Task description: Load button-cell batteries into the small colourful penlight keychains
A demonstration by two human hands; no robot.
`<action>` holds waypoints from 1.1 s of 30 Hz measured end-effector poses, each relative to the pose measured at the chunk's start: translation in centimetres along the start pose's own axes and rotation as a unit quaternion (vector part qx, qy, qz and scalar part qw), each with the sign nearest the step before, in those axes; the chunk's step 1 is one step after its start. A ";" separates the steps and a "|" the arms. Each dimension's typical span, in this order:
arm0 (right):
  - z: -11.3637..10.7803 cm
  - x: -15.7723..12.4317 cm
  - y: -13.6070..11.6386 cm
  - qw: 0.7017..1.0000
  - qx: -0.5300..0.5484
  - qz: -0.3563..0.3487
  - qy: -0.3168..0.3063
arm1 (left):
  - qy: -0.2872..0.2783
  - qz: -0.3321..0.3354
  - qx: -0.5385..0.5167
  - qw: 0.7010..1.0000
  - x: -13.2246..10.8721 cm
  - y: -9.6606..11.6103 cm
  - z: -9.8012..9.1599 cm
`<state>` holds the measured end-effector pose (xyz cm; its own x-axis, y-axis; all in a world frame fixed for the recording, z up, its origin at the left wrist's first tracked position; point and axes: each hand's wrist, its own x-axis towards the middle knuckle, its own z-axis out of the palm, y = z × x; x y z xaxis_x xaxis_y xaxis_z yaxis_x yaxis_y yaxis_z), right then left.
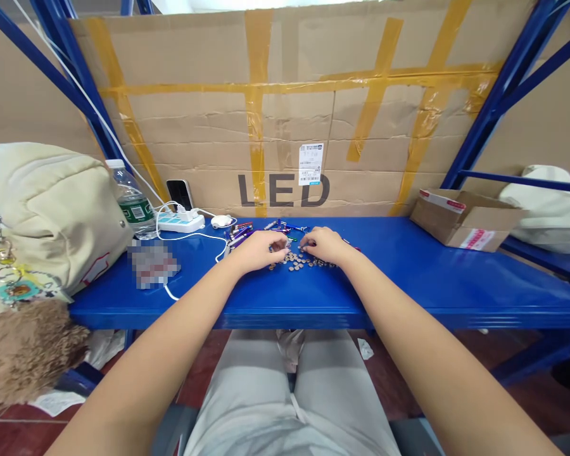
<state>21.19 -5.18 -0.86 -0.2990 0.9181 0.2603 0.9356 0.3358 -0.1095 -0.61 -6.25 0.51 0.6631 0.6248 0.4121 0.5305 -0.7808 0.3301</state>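
Observation:
Both my hands rest on a blue metal shelf [408, 278] over a small heap of round button cells [297, 261]. My left hand [259, 248] has its fingers curled inward at the left of the heap, pinching something too small to name. My right hand [323, 244] is bent over the heap's right side, its fingertips pressed together on something I cannot make out. Just behind the hands lie several small coloured pen-like lights [247, 231].
A cream bag [42, 209] with a keyring and a furry charm [23, 351] sits at the left, beside a water bottle [132, 201], a phone [179, 192] and a white power strip [180, 220] with cables. An open cardboard box [460, 218] stands at the right. Taped cardboard [285, 114] closes the back.

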 end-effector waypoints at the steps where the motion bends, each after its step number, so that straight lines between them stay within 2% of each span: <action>1: 0.0 0.1 -0.1 1.000 -0.001 -0.006 -0.009 | -0.002 0.001 -0.002 1.000 0.0 0.0 0.0; 4: 0.2 0.3 0.0 1.000 0.001 -0.005 -0.018 | -0.004 0.010 -0.006 1.000 0.0 -0.1 0.2; 7: 0.3 0.4 0.2 1.000 0.006 -0.005 0.002 | -0.010 0.008 -0.009 1.000 0.0 -0.2 0.2; 10: 0.1 0.3 0.0 0.993 0.058 -0.042 0.090 | -0.008 0.000 -0.014 1.000 0.0 -0.2 0.1; 13: -0.4 -0.1 -0.7 0.958 0.169 -0.111 0.203 | 0.008 -0.004 -0.013 1.000 0.0 -0.1 0.1; 15: -0.5 -0.3 -1.2 0.933 0.210 -0.162 0.242 | 0.014 -0.001 -0.015 1.000 0.0 0.0 0.1; 19: -0.3 -0.7 -1.8 0.922 0.194 -0.229 0.246 | 0.013 -0.002 -0.028 1.000 0.0 -0.1 0.3; 23: -0.2 -0.8 -1.7 0.919 0.164 -0.256 0.250 | 0.001 -0.020 -0.066 0.998 -0.1 0.0 0.3; 33: -0.4 -1.5 -1.4 0.916 0.204 -0.237 0.251 | 0.024 -0.032 -0.069 0.997 0.0 -0.2 0.2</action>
<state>20.43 -7.11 -0.75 -0.4336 0.4708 0.7683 0.5439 0.8165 -0.1934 -0.66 -6.10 0.28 0.6027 0.6751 0.4254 0.4906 -0.7340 0.4697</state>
